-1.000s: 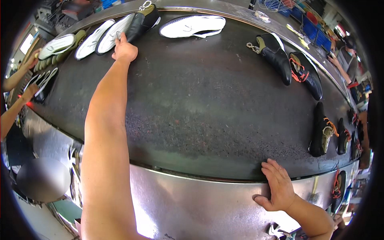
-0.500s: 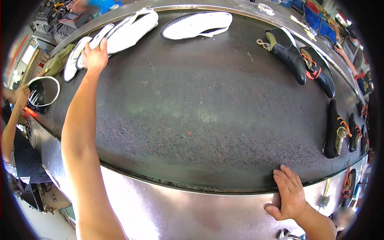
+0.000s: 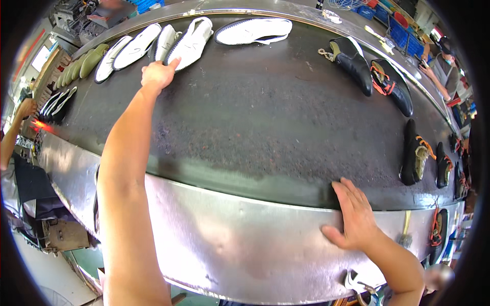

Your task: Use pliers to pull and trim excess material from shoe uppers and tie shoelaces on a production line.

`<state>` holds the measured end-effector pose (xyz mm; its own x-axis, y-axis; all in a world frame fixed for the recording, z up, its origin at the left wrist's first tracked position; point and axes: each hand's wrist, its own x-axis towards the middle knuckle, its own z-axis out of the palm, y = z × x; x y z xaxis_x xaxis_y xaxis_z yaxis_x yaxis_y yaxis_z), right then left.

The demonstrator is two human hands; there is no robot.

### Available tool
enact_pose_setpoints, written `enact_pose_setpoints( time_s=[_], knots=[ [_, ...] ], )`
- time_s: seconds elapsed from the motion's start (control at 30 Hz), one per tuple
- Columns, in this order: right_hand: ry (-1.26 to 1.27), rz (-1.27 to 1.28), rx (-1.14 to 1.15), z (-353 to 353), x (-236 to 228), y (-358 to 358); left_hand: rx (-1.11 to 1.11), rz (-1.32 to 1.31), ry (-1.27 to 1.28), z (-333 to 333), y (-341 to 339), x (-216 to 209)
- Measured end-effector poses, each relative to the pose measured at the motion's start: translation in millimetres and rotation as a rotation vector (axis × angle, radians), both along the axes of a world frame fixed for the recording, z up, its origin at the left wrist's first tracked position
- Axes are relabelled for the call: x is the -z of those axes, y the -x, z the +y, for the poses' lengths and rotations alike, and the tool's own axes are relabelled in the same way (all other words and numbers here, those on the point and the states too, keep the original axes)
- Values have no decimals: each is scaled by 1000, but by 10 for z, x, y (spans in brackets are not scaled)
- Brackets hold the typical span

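White slipper-shaped shoe with a dark stitched rim (image 3: 190, 45): lies in the upper part of the frame, left of centre, on the dark, scuffed work surface (image 3: 265, 107). Long axis slanting, from rounded toe at lower left to narrow, strap-like heel end at upper right. Toe pointing down toward the left hand (image 3: 158, 76), just above and beside the thumb (image 3: 175, 63); contact hard to confirm. Close on the shoe's left, a narrow greyish-white shoe (image 3: 164, 43), long axis steeper, lower end directly above the knuckles. Left hand by far the nearer of the two. Thumb out to the right, other fingers mostly out of sight beyond the knuckles, so cannot tell a grip from a light touch.

Right hand (image 3: 354, 214): at lower right, well apart from the white shoes, thumb and fingers spread wide, nothing held, beside the edge of the shiny metal ledge (image 3: 245, 239). Toward the upper left corner, two more white shoes (image 3: 137, 47) on a similar slant, then rounded olive-green shoes (image 3: 93, 61). Right of the slanted shoe, across a small gap, another white shoe (image 3: 254, 31), long axis nearly level
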<state>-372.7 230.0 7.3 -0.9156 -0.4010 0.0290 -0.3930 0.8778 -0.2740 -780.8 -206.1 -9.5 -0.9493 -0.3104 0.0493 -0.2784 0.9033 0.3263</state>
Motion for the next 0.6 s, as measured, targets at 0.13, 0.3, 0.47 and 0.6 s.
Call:
enact_pose_setpoints(
  time_s=[0.13, 0.3, 0.47, 0.6],
  knots=[
    [44, 26, 52, -58, 16, -112, 152, 31, 158, -116, -1002, -91],
    [24, 175, 100, 170, 185, -204, 377, 96, -6, -116, -2372, -328],
    [82, 660, 133, -599, 56, -754, 415, 13, -231, -839, -3811, -691],
    [630, 643, -36, -1744, 143, -2318, 318, 33, -270, -776, -4865, -534]
  ],
)
